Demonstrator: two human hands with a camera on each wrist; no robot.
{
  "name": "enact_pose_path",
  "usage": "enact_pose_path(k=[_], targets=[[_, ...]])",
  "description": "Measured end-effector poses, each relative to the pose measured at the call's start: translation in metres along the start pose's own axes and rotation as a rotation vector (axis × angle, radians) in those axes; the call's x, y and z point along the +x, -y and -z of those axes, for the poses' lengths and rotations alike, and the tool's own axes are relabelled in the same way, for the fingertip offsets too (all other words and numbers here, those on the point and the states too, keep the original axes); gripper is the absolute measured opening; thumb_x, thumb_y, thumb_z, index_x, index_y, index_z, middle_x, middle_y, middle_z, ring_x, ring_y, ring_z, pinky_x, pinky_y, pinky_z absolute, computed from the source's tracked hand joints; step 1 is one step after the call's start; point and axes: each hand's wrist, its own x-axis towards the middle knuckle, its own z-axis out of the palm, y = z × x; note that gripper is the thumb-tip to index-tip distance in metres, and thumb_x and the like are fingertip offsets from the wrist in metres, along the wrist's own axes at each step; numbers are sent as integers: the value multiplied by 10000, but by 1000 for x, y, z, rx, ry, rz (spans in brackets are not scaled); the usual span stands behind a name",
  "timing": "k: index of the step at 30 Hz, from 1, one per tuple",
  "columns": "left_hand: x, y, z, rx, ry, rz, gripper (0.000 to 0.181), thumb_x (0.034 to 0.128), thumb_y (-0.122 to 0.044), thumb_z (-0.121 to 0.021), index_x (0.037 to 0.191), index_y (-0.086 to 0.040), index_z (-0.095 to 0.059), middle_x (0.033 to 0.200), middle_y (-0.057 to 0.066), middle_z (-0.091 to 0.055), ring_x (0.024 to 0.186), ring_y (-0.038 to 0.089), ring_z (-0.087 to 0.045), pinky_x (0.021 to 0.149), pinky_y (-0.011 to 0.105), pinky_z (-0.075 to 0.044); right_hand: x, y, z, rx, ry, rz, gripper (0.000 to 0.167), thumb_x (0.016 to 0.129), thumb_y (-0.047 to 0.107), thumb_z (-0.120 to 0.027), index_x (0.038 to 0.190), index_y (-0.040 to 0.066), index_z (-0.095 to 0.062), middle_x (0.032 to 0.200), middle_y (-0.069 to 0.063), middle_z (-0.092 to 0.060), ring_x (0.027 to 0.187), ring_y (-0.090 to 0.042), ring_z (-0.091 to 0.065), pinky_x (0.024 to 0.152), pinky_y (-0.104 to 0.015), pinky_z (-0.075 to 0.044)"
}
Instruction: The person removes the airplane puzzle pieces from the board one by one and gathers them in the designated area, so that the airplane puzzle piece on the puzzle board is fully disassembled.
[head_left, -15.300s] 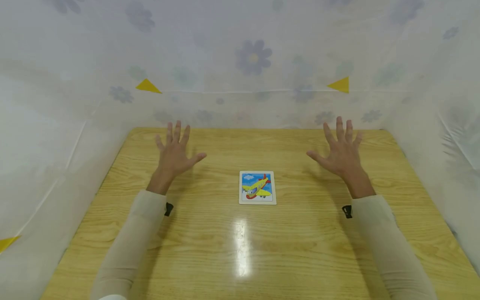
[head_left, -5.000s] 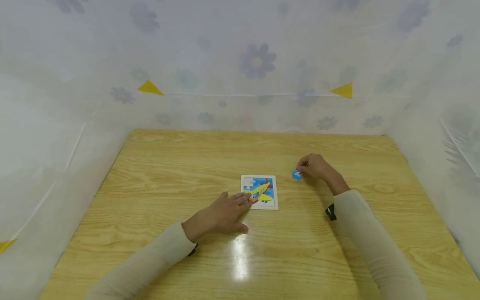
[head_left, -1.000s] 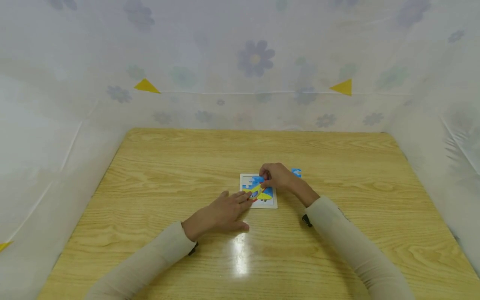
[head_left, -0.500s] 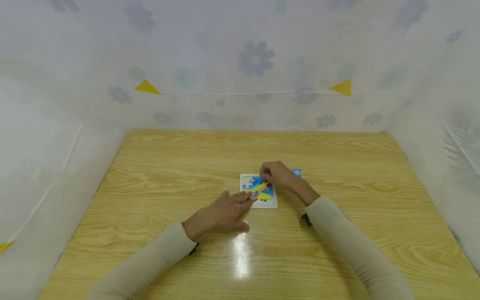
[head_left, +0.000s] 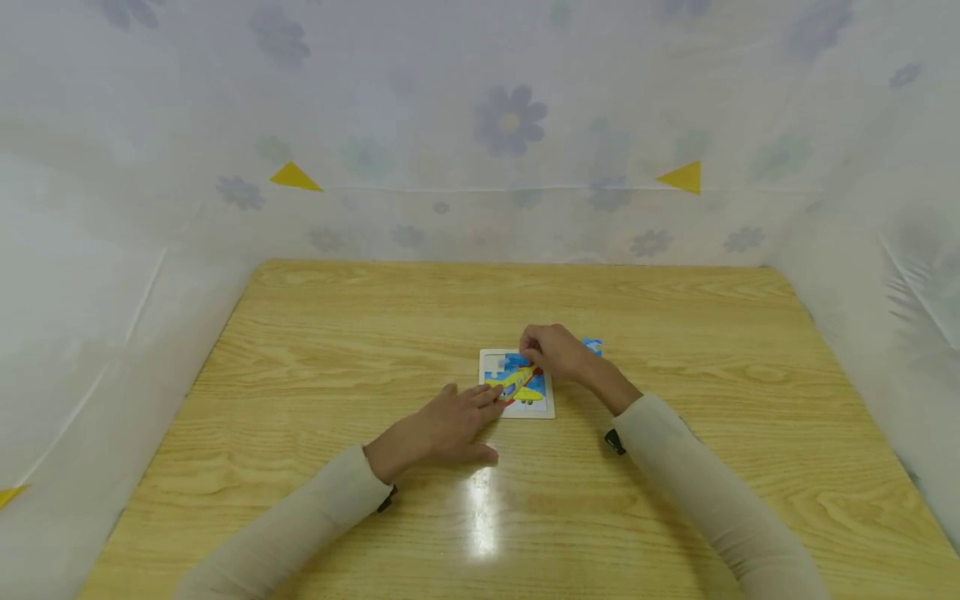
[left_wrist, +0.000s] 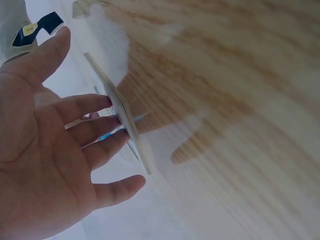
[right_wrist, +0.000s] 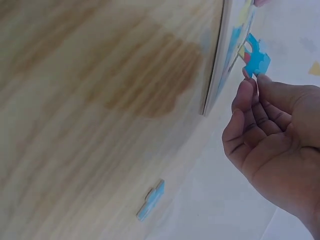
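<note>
My left hand [head_left: 453,423], fingers straight and spread, touches the lower-left part of a framed airplane jigsaw puzzle [head_left: 522,392] on the wood-grain table [head_left: 360,333], while at its upper-right corner my right hand [head_left: 557,352] pinches a blue puzzle piece [right_wrist: 258,62], a loose blue-and-white piece [head_left: 593,346] lying just behind my wrist.

No readable text or numbers.

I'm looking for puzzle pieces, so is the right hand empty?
No, the right wrist view shows the right hand pinching a blue puzzle piece.
</note>
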Motion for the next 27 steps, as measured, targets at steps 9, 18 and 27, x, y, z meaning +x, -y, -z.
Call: enact_pose_path(k=[9, 18, 27], targets=[[0, 0, 0, 6, 9, 13, 771, 884, -566, -551, 1487, -141, -327, 1579, 48, -236, 1457, 209, -237, 1092, 565, -276, -7, -4, 14, 5, -34, 2, 91, 966, 124, -538, 952, 64, -605, 904, -80, -645, 805, -164, -582, 712, -307, -476], [-2, 0, 1, -5, 1, 7, 767, 886, -559, -552, 1485, -132, -332, 1575, 60, -246, 1453, 218, -248, 1092, 568, -280, -20, -21, 27, 29, -37, -1, 113, 976, 125, -515, 973, 45, -596, 895, -94, -630, 764, -164, -556, 687, -307, -456], [-2, 0, 0, -10, -1, 10, 766, 887, -555, -555, 1483, -128, -333, 1577, 58, -240, 1454, 220, -244, 1097, 570, -269, -30, -37, 42, 33, -17, -22, 133, 979, 121, -508, 988, 24, -598, 905, -110, -633, 770, -165, -562, 700, -318, -460]])
